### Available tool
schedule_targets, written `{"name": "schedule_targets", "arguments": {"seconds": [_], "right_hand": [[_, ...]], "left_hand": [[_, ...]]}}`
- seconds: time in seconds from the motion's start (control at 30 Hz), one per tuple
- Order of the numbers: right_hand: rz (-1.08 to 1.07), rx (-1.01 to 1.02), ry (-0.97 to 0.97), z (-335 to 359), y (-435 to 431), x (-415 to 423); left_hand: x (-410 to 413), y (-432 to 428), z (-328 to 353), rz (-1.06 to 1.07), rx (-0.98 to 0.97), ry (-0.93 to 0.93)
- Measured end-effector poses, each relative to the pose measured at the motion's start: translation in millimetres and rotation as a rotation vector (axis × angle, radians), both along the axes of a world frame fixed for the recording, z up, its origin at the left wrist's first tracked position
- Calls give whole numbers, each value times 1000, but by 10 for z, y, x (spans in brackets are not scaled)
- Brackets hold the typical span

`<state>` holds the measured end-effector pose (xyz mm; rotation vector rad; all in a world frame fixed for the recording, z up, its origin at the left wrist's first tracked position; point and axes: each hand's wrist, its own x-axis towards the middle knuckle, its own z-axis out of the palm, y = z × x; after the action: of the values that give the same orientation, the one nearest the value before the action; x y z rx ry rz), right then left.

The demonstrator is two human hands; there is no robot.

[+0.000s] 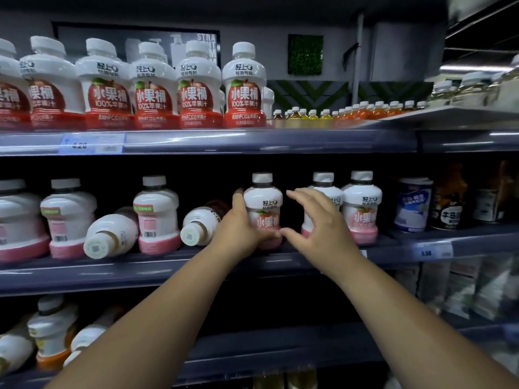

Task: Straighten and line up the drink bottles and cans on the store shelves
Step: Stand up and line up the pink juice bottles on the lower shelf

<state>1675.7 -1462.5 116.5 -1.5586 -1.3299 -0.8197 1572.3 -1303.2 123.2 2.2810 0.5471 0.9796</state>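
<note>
Left hand [238, 224] wrapped round the upright white-and-pink plastic juice bottle [262, 204], near the front lip of the grey-blue metal shelf [168, 265]. Right hand [318, 220] spread, holding nothing. Dark gap to its right; toppled white bottle [200, 224] crowds its left. Dim store.

Both bare forearms reach up and forward from the lower edge, the left forearm [157, 304] and right forearm [393, 290] converging toward the middle. The left hand [241, 226] grips a peach juice bottle [262, 197], fingers curled round its left side, thumb across its lower front. The right hand [317, 220] hovers just beside it, fingers spread and loosely bent, its thumb tip almost meeting the left thumb.
</note>
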Motion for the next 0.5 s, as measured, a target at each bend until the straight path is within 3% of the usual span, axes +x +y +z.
{"name": "schedule_targets", "arguments": {"seconds": [0.1,0.27,0.5], "right_hand": [[-154,27,-81,-63,-104,122],[-378,-59,-42,-194,-262,332],[-356,-78,-87,-211,-297,415]], "left_hand": [[74,-37,39,-67,-38,-4],[235,-181,65,-154,-80,-4],[240,-193,44,-135,-21,-23]]}}
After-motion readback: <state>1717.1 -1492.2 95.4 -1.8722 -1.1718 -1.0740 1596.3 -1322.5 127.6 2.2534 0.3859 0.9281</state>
